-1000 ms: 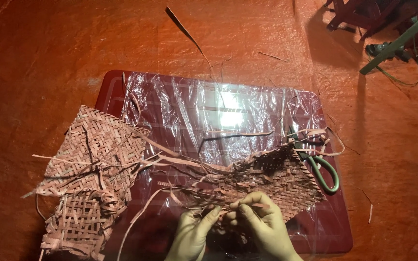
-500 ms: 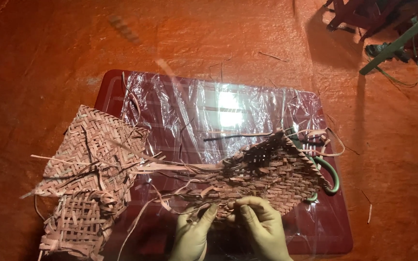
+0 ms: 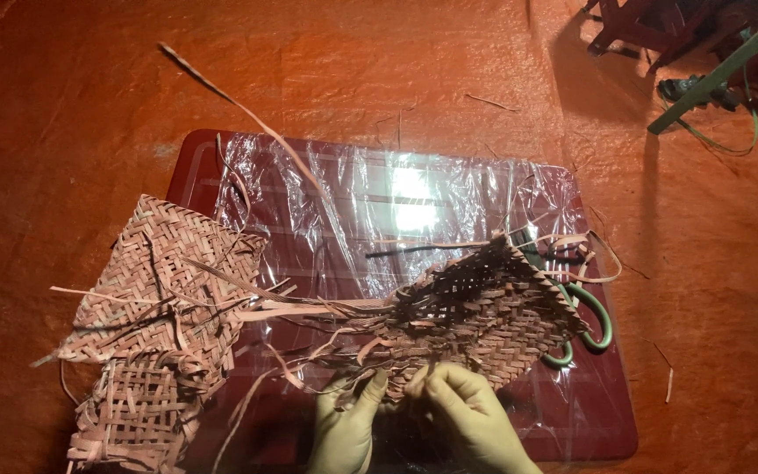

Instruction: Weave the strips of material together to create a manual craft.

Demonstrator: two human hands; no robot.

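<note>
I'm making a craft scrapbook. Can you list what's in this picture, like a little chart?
Left hand: left hand pinching the near edge of the woven strip piece
Right hand: right hand gripping the same edge
Loose strips: trailing left from the piece
Beside it: finished woven mats
Underneath: red tray covered in clear plastic
Tool: green-handled scissors, partly hidden

The woven piece [image 3: 484,312] at the hands [image 3: 414,421] is flat, matt plant strip, rough with frayed loose ends. Under it, crinkled clear plastic film [image 3: 396,202] shines glossy over a smooth red board [image 3: 607,421]. Beside the woven piece, the scissors [image 3: 585,320] have smooth green plastic handles.
</note>
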